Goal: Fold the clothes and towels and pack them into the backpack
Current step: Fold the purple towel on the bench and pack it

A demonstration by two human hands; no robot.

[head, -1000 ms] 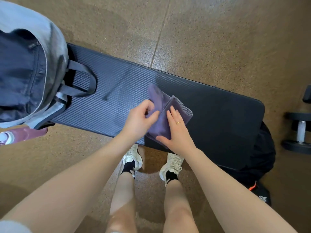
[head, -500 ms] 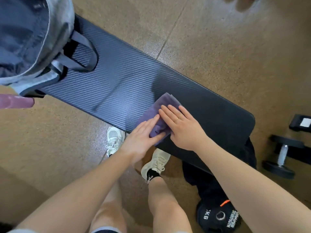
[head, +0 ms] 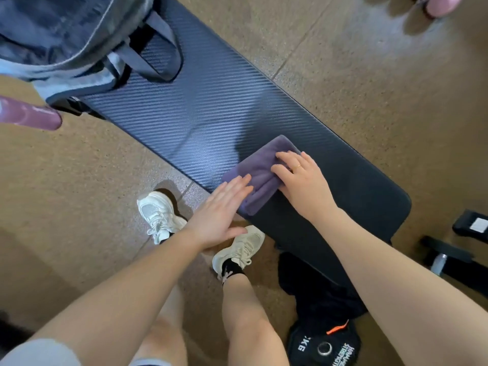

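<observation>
A folded purple towel lies on a dark ribbed tabletop. The left hand lies flat with its fingertips on the towel's near edge; the right hand presses its far end. A grey backpack stands at the tabletop's left end.

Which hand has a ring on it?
The right hand, resting on the purple towel, wears a thin gold ring on one finger. The left hand, flat at the towel's near edge, has bare fingers.
</observation>
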